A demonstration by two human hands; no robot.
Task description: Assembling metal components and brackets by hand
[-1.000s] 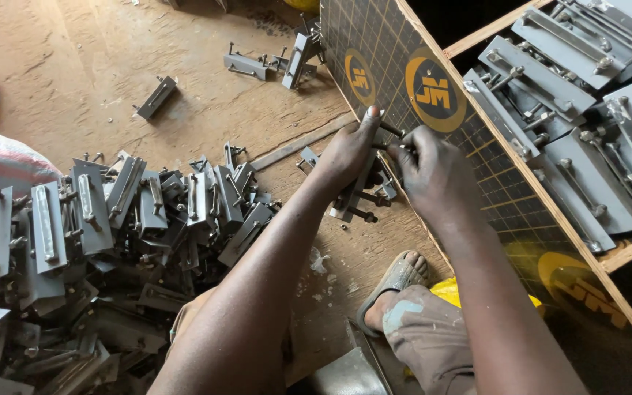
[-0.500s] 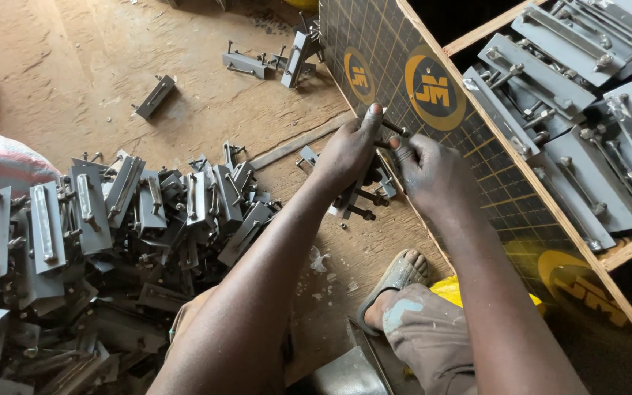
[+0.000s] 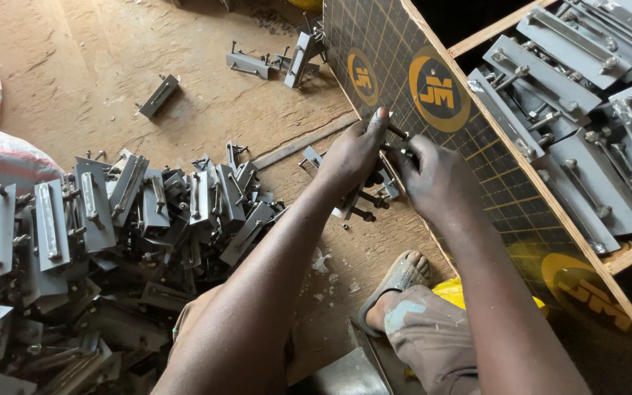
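Near the frame's centre you are holding a grey metal bracket (image 3: 363,192) in both hands, just above the dirt floor (image 3: 74,66). Your left hand (image 3: 352,157) is gripping it from above, fingers curled, thumb pointing up. Your right hand (image 3: 437,175) is pinching a small bolt (image 3: 398,132) at the bracket's upper end, against the gridded board (image 3: 404,44). A pile of brackets (image 3: 96,241) is lying at lower left; more are sitting stacked in the wooden crate (image 3: 579,110) at upper right. Your sandalled foot (image 3: 396,281) is resting below your hands.
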